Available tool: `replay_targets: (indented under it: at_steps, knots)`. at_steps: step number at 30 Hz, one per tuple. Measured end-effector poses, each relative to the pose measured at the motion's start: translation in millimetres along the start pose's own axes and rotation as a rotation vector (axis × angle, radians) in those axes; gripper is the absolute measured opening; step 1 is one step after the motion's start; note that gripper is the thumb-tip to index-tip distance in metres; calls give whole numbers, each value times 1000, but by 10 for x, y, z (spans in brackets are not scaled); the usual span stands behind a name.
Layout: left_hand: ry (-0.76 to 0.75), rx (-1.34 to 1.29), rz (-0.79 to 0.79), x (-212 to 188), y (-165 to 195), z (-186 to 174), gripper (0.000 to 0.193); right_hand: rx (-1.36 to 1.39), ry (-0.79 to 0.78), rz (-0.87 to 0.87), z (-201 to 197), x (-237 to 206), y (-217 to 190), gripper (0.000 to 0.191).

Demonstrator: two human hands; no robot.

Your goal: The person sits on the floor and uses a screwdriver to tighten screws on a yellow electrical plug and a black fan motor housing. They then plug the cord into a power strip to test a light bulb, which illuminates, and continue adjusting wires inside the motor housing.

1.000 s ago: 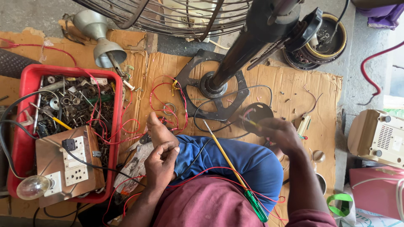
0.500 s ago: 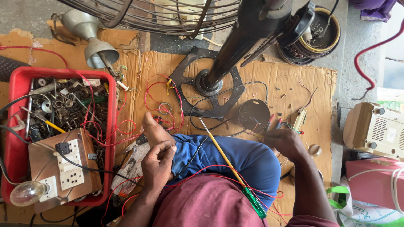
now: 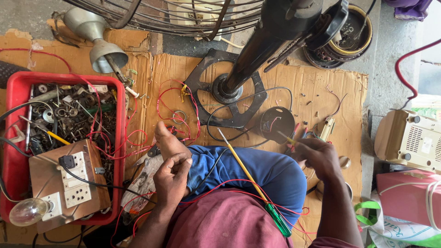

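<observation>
My right hand point(image 3: 318, 158) is clenched on a thin yellow-tipped tool point(image 3: 285, 137) that points away from me toward the round dark cap point(image 3: 275, 124), which lies on the cardboard point(image 3: 317, 87) just beyond my fingertips, with small coloured wires point(image 3: 298, 135) bunched between. My left hand point(image 3: 171, 179) is loosely curled near my bare foot point(image 3: 167, 142); I cannot tell whether it pinches one of the thin red wires point(image 3: 174, 108) or holds nothing.

I judge the main risk is the tip slipping off the cap and nicking a wire, since nothing steadies the cap. The long screwdriver point(image 3: 255, 183) with yellow shaft and green handle lies loose across my blue-trousered knee point(image 3: 257, 170), and any shift of the leg could roll it off. The red wires loop round my foot and could snag and drag.

Counting outward: one cap, one tool in hand, one long screwdriver, one black fan base point(image 3: 225, 92) with its pole beyond the cap, one red tray point(image 3: 120, 151) of parts past my left hand, one wooden switch board point(image 3: 69, 179) on it, one clear bulb point(image 3: 27, 212), two metal funnel-shaped shades point(image 3: 98, 41).
</observation>
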State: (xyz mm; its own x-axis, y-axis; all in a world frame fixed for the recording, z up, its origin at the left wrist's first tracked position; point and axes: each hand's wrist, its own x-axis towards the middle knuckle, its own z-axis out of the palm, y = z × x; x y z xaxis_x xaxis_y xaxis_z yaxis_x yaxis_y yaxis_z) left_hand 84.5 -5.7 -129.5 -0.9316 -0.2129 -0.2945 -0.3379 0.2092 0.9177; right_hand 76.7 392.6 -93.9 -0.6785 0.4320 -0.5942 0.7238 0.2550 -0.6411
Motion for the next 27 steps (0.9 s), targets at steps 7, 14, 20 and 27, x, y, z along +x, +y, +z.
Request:
replay_targets:
  at_steps: [7, 14, 20, 27]
  knots:
    - [-1, -25, 1, 10, -10, 13, 24, 674, 159, -118, -33, -7, 120, 32]
    - [10, -35, -3, 5, -36, 19, 25, 951, -227, -46, 301, 224, -33, 16]
    - [17, -38, 7, 3, -64, 18, 25, 998, -394, 165, 473, 334, -168, 21]
    - [14, -27, -29, 6, -92, 28, 24, 948, -301, 155, 451, 401, -69, 14]
